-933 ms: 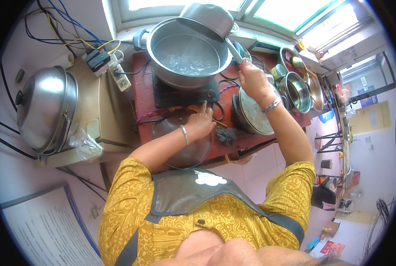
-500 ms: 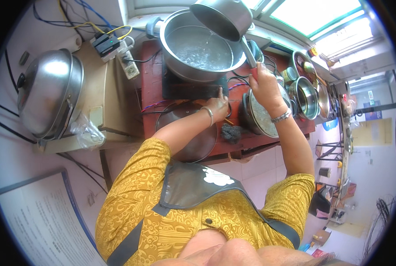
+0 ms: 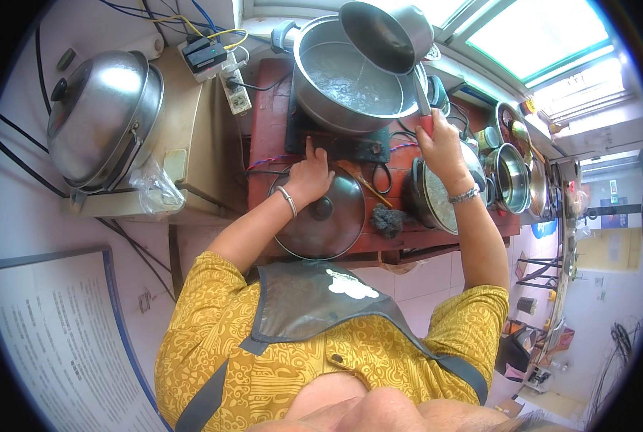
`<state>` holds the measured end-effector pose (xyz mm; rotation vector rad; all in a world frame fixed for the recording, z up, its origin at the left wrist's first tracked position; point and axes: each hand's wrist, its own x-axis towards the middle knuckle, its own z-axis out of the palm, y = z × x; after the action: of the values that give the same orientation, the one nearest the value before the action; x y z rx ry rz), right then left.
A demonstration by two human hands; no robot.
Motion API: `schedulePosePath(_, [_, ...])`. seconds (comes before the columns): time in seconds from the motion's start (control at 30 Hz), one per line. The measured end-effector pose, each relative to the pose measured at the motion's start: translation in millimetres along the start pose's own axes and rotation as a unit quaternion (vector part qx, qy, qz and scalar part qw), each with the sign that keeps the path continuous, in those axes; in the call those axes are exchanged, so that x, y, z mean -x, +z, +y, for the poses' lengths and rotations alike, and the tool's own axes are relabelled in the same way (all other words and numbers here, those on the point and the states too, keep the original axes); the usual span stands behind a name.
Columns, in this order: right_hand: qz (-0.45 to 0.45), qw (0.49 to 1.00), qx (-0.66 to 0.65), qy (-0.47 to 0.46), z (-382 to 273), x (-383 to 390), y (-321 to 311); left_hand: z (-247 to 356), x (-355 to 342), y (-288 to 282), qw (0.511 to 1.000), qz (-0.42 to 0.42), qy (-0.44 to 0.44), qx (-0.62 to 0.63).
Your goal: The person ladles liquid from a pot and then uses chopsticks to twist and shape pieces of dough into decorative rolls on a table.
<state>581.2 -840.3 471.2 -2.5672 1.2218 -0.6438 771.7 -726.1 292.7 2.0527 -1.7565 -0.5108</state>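
Note:
Under the window, my right hand [image 3: 442, 147] is closed round the red-ended handle of a grey saucepan [image 3: 392, 39], tilted over a large metal pot [image 3: 336, 115]. A thin stream of water falls from the saucepan into the pot, where the water is rippling. The pot stands on a black induction cooker [image 3: 350, 146]. My left hand [image 3: 311, 174] holds nothing; its index finger is stretched out against the cooker's front left part and the other fingers are loosely bent. Just below that hand lies a dark round lid [image 3: 339, 234] with a black knob.
A red table [image 3: 267, 129] bears a wooden spatula [image 3: 359, 178], a dark scrubber [image 3: 387, 221] and a lidded pot [image 3: 440, 193]. Steel bowls [image 3: 510, 180] stand farther right. At left, a domed steel wok lid [image 3: 105, 108] and power strip [image 3: 237, 93] with cables rest on a cabinet.
My left hand has shifted left along the cooker's front, from its right part to its left part, uncovering the spatula. The saucepan stays tilted over the pot in my right hand.

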Motion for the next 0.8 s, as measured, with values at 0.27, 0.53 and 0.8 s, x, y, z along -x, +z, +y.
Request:
schedulePosePath(0.27, [0.021,1.000,0.002,-0.013,5.8,0.7,0.7,-5.7,-11.7,8.8,1.000,0.015,-0.003,0.025])
schedulePosePath(0.53, [0.004,0.998,-0.047,0.037,-2.5,4.4,-10.1,65.8,-3.1,45.9,0.985,-0.080,0.151,0.021])
schedulePosePath(0.8, [-0.022,0.986,-0.123,0.110,-18.7,8.2,-13.0,99.4,-28.7,51.7,0.983,-0.082,0.164,0.022])
